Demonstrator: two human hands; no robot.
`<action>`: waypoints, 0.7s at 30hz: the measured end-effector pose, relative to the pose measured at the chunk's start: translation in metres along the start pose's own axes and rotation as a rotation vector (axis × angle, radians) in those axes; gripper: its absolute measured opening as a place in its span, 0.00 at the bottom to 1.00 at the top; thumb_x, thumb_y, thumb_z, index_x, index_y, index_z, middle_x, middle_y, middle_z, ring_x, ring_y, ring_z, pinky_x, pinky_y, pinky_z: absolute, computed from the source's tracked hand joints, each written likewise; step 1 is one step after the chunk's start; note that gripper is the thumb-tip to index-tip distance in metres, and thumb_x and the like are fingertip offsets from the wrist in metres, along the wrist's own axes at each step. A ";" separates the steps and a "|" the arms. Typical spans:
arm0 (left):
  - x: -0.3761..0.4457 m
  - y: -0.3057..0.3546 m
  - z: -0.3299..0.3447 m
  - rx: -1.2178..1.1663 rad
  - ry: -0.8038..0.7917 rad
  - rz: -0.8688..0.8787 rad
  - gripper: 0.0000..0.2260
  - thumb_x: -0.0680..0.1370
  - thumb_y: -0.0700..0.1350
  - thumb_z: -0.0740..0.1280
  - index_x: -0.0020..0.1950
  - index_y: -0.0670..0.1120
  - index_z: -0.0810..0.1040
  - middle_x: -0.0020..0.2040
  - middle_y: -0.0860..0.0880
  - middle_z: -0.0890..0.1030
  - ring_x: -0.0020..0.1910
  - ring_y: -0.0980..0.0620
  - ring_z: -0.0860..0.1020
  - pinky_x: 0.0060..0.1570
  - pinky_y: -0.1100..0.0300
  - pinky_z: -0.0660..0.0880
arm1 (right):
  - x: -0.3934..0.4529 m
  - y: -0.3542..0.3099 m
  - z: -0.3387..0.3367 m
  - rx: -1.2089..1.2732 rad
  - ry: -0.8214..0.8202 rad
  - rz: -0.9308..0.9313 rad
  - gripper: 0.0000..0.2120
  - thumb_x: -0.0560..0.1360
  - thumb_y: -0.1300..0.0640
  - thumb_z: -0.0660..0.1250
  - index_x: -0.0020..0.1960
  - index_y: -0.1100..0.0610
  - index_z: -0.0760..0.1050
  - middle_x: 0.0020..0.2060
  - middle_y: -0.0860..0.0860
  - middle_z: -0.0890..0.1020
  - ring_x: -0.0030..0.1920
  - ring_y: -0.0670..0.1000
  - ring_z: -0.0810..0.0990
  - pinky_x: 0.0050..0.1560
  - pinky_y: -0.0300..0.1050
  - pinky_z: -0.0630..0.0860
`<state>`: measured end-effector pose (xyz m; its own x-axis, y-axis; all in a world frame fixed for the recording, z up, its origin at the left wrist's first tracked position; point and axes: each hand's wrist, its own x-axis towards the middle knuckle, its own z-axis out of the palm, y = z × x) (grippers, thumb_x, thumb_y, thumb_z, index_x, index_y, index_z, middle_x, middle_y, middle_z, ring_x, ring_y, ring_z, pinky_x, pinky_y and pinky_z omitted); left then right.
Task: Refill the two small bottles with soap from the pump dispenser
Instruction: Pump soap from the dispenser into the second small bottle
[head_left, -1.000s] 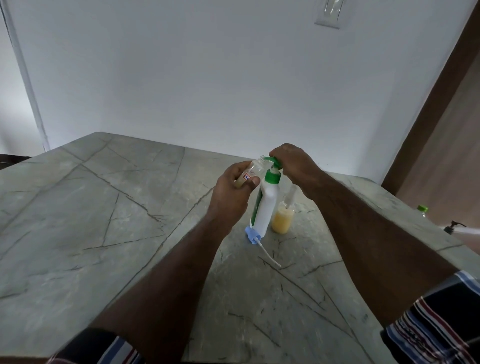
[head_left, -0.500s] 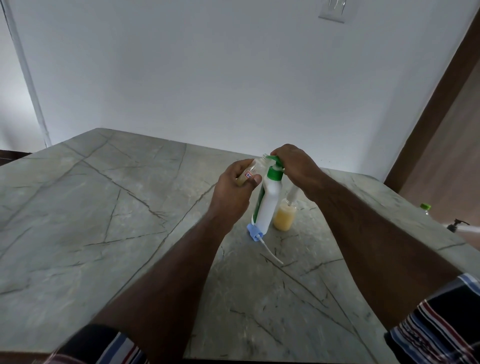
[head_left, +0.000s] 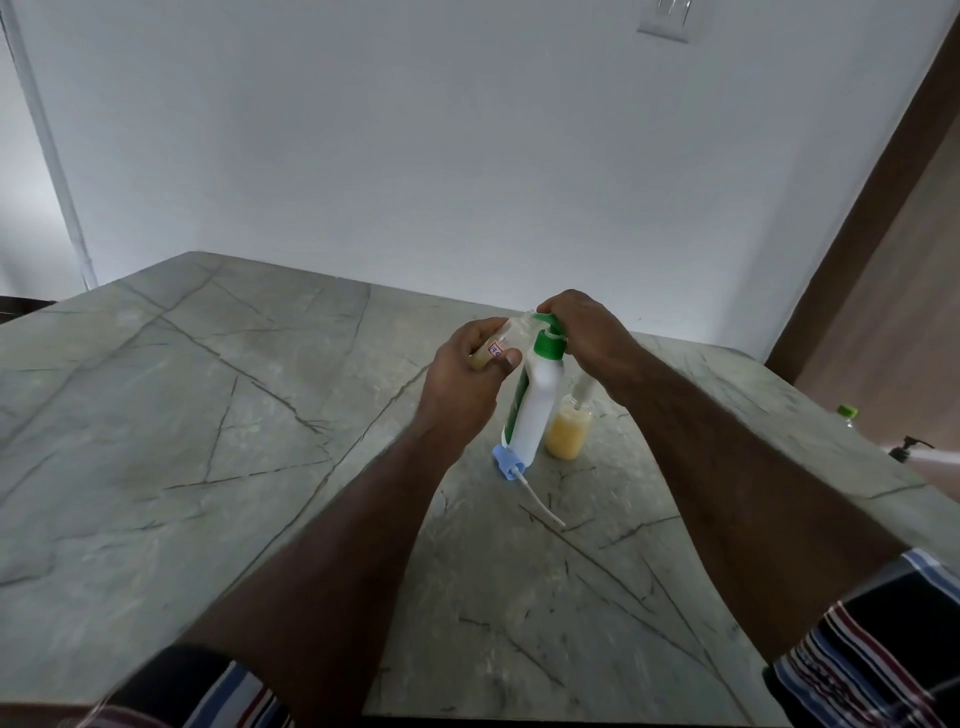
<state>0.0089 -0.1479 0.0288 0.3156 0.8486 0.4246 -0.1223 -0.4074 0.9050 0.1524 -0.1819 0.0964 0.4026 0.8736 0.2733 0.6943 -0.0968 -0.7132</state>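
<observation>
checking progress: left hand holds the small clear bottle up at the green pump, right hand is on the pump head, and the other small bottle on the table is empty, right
Not quite: in the head view the other small bottle on the table holds yellow liquid. The rest stands: the left hand holds the small clear bottle at the green pump, the right hand on top.

Both forearms reach forward, left grip (head_left: 470, 366) and right grip (head_left: 582, 325) curled

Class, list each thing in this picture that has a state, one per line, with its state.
Pump dispenser: upright on the table, right hand on its green pump head.
Held small bottle: uncapped, tilted toward the spout, in the left hand.
Standing small bottle: upright, partly filled with yellow soap.
Blue cap: off, lying on the table.
</observation>
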 end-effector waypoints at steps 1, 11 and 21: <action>0.000 0.000 0.000 0.000 0.001 -0.006 0.13 0.79 0.41 0.68 0.64 0.48 0.78 0.53 0.57 0.81 0.51 0.60 0.80 0.51 0.63 0.78 | -0.002 -0.001 0.000 -0.005 0.005 0.003 0.15 0.81 0.57 0.54 0.58 0.63 0.75 0.56 0.57 0.77 0.50 0.49 0.73 0.56 0.48 0.72; -0.001 0.005 0.002 -0.038 0.004 -0.024 0.15 0.80 0.41 0.68 0.66 0.47 0.77 0.56 0.52 0.82 0.55 0.55 0.80 0.60 0.52 0.79 | -0.002 -0.019 -0.014 -0.003 0.071 0.075 0.16 0.77 0.58 0.57 0.60 0.67 0.72 0.58 0.61 0.76 0.57 0.63 0.74 0.50 0.58 0.76; 0.002 0.006 0.001 -0.049 0.007 -0.002 0.15 0.79 0.41 0.68 0.66 0.46 0.77 0.56 0.53 0.83 0.54 0.58 0.80 0.56 0.59 0.78 | 0.004 -0.025 -0.010 0.128 0.023 0.229 0.15 0.77 0.51 0.61 0.58 0.58 0.74 0.56 0.59 0.80 0.55 0.58 0.79 0.56 0.56 0.75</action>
<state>0.0095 -0.1484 0.0351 0.3092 0.8518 0.4229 -0.1678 -0.3889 0.9059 0.1432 -0.1808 0.1220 0.5547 0.8248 0.1091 0.5029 -0.2279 -0.8337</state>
